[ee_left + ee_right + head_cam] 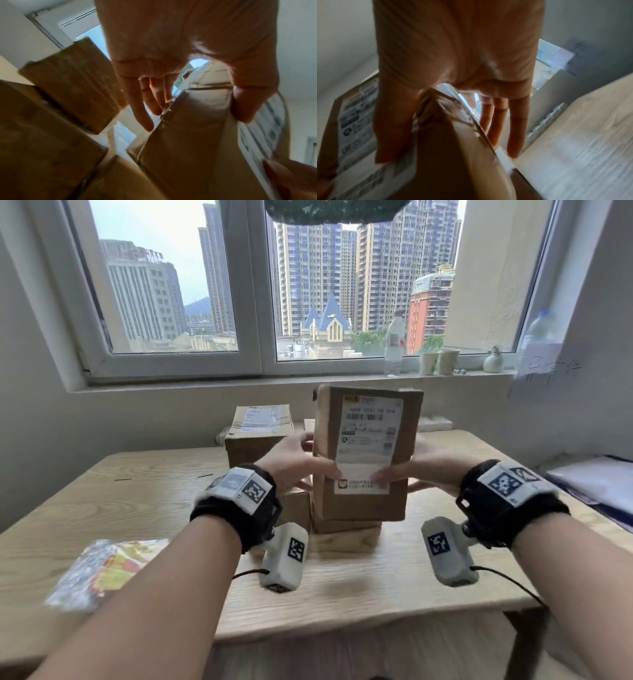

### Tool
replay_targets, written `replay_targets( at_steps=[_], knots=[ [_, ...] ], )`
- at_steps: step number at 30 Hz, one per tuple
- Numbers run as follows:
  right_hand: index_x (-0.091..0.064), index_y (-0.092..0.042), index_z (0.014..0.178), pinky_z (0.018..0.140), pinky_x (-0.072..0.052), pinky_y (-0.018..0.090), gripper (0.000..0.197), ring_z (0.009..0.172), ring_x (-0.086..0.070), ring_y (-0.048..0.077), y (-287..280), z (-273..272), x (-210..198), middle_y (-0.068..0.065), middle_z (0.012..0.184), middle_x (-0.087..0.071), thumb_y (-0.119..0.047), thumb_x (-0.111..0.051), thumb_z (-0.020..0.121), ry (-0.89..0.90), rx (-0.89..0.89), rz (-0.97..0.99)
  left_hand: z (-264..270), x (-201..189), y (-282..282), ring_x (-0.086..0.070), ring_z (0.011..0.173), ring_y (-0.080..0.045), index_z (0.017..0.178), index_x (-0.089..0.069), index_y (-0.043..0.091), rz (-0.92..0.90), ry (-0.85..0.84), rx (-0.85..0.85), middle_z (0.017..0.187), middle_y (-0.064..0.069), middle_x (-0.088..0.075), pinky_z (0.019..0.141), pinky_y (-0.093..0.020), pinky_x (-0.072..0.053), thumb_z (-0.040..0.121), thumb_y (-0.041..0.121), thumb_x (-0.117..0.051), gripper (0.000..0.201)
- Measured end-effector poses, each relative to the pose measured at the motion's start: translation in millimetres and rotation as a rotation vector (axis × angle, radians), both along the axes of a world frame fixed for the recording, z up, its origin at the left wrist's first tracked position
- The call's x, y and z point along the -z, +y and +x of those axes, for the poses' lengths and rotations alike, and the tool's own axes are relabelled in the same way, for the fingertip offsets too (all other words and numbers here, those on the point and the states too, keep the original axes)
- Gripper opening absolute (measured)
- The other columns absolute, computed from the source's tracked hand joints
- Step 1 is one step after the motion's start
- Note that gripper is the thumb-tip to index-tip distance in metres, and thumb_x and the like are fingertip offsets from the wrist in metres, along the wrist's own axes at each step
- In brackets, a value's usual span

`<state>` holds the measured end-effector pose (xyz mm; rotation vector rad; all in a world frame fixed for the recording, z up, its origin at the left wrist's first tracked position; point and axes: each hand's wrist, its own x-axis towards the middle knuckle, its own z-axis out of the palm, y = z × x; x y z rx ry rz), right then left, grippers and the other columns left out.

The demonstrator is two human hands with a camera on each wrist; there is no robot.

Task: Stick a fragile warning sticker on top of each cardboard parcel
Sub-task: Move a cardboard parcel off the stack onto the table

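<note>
- Above the desk [394, 587], both hands, left [291, 463] and right [424, 465], clasp a tilted parcel [363, 453] by its sides, thumbs on its label, probably to free a plain face.
- Stickers, likely that packet [102, 570], lie untouched at left.

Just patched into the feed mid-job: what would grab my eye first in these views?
A cardboard parcel held up at table centre, its white shipping label facing the camera, gripped by the left hand and the right hand on either side. More parcels sit behind and below it on the wooden table. A crinkly packet lies at the near left, blurred.
</note>
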<state>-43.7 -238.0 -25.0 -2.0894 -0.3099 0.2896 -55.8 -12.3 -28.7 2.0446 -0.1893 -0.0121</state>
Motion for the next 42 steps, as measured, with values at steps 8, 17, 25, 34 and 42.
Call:
replay_targets(
  at_steps=[8, 17, 25, 34, 42],
  knots=[
    [-0.056, -0.025, 0.103, 0.087, -0.057, 0.045, 0.047, 0.099, -0.065, 0.017, 20.9, -7.4, 43.0, -0.002, 0.104, -0.068, -0.001, -0.08, 0.07, 0.052, 0.011, -0.166, -14.2, 57.7, 13.9, -0.063, 0.077, -0.005, 0.092, -0.059, 0.022, 0.156, 0.158, -0.03, 0.089, 0.007, -0.066, 0.056, -0.011, -0.052, 0.065, -0.002, -0.081, 0.042],
    [-0.059, -0.022, 0.087, 0.087, -0.056, 0.05, 0.047, 0.091, -0.065, 0.018, 30.2, 15.5, 68.4, 0.0, 0.095, -0.069, 0.018, -0.073, 0.066, -0.006, 0.079, -0.108, 16.5, 76.9, 6.4, -0.06, 0.105, -0.016, 0.127, -0.044, 0.024, 0.268, 0.124, -0.193, 0.113, 0.003, -0.062, 0.091, -0.031, -0.051, 0.051, 0.015, -0.09, 0.089],
    [-0.063, -0.023, 0.087, 0.082, -0.056, 0.045, 0.035, 0.093, -0.065, 0.022, 30.3, 15.8, 58.5, 0.005, 0.103, -0.071, 0.006, -0.076, 0.072, -0.044, 0.038, -0.143, 17.5, 68.0, 11.4, -0.06, 0.102, -0.017, 0.128, -0.04, 0.019, 0.306, 0.191, -0.148, 0.108, 0.002, -0.06, 0.087, -0.031, -0.052, 0.053, 0.017, -0.091, 0.091],
    [-0.018, -0.02, 0.153, 0.085, -0.049, 0.031, 0.109, 0.105, -0.058, 0.019, 30.0, 3.3, 16.5, 0.012, 0.137, -0.051, -0.018, -0.086, 0.068, -0.109, 0.139, -0.067, 5.4, 38.2, 12.4, -0.063, 0.102, -0.022, 0.132, -0.043, 0.01, 0.336, 0.207, -0.147, 0.113, -0.007, -0.062, 0.083, -0.039, -0.058, 0.055, 0.003, -0.086, 0.088],
    [-0.068, -0.023, 0.1, 0.09, -0.055, 0.039, 0.015, 0.094, -0.065, 0.014, 76.1, -17.9, -24.0, -0.002, 0.101, -0.069, -0.019, -0.068, 0.086, -0.672, 0.116, 0.044, -21.3, 14.2, 42.0, -0.066, 0.065, -0.015, 0.085, -0.074, 0.008, 0.287, 0.11, -0.212, 0.08, -0.011, -0.072, 0.07, -0.032, -0.059, 0.077, 0.002, -0.063, 0.014]
  ],
)
